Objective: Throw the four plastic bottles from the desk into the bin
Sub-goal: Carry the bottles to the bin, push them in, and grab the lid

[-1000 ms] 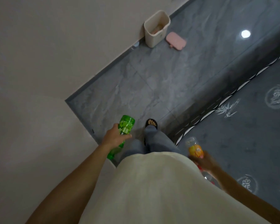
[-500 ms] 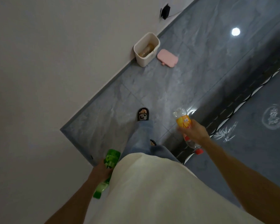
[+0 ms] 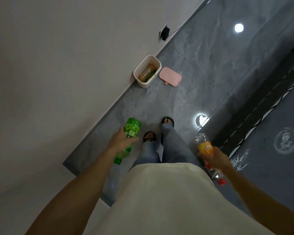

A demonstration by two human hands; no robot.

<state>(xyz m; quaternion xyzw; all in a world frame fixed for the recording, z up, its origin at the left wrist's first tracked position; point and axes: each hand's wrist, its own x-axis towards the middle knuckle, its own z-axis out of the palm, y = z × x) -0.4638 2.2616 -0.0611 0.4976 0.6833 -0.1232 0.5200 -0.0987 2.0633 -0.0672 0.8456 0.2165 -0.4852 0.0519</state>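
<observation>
You are standing on the grey tiled floor with one bottle in each hand. Your left hand has its fingers wrapped round the middle of a green plastic bottle, base pointing ahead and cap end back toward you. Your right hand grips a clear bottle with an orange label, its red cap trailing behind your wrist.

The white bin sits open against the wall ahead, well apart from you, with its pink lid lying on the floor just beside it. Inside you can make out what look like two bottles already, one orange-brown and one green, so the job appears half done. The two in your hands would make up the four.

What is left, as far as this view tells: close the gap to the bin and drop both bottles in. The bench is out of view, so you cannot confirm from here that nothing remains on it.
</observation>
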